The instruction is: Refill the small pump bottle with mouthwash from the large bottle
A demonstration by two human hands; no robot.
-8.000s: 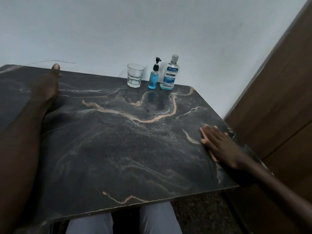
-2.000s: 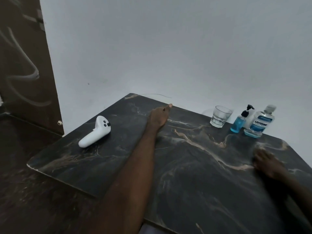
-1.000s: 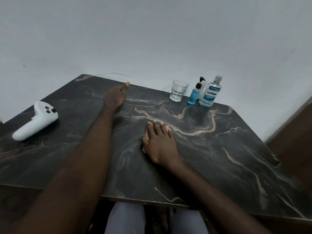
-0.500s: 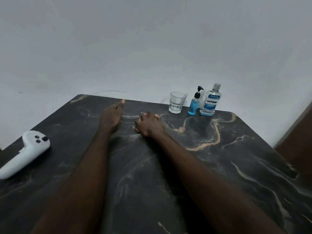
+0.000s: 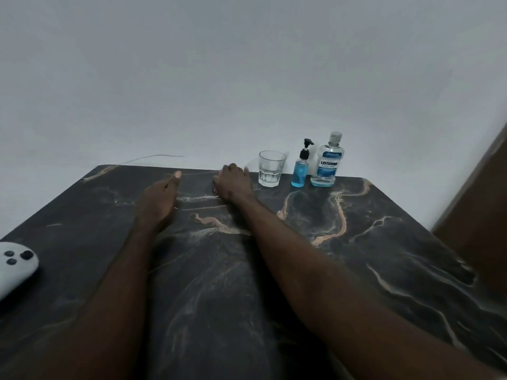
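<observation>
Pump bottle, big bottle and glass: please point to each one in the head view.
Pump bottle [image 5: 299,172]: head view, on its blue body.
Big bottle [image 5: 328,165]: head view, on its label.
Glass [image 5: 270,169]: head view, on its front wall.

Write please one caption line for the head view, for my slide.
Both hands, left and right, rest empty on the table; glass, pump bottle and large bottle stand untouched.

Large bottle [image 5: 328,163] label: "LISTERINE COOL MINT".
</observation>
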